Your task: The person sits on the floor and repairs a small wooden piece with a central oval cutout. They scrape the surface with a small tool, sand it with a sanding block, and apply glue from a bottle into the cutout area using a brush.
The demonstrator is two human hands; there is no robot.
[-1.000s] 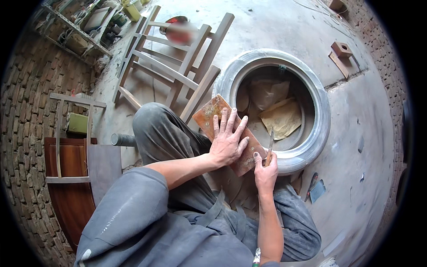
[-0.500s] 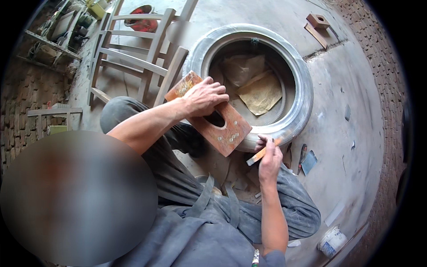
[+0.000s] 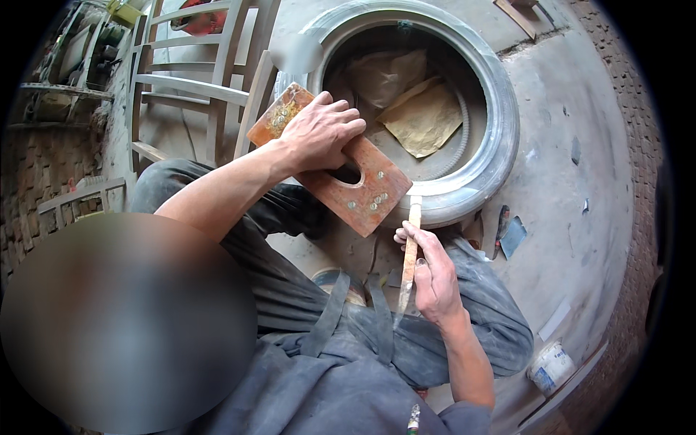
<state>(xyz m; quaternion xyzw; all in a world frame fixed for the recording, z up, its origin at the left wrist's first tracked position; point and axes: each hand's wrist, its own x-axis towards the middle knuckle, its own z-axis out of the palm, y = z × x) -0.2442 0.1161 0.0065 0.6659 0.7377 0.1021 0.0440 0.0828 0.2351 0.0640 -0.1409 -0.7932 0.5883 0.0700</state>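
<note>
My left hand point(image 3: 324, 134) grips a reddish-brown wooden block point(image 3: 362, 201) through its oval hole, with the fingers over the far edge. Pale round plugs or screw heads and yellowish smears dot its face. The block is tilted, held over my lap at the near left rim of a tyre point(image 3: 464, 201). To its right, my right hand point(image 3: 433, 275) is closed on a narrow flat stick point(image 3: 409, 270), orange-brown with a whitish upper end and a tapering pale lower end. That upper end is close to the block's right corner, by the tyre's near edge; contact is unclear.
Crumpled brown paper sheets point(image 3: 423, 119) lie inside the tyre. A wooden chair frame point(image 3: 192, 87) stands at the left, with a red container point(image 3: 199, 20) behind it. To the right are a blue-grey scrap point(image 3: 513, 238), a red-handled tool point(image 3: 502, 226) and a white bucket point(image 3: 551, 368).
The stick has swung from slanting up to the right to nearly upright, its whitish end now facing the block. The block sits slightly further left and up in view; the view itself has shifted.
</note>
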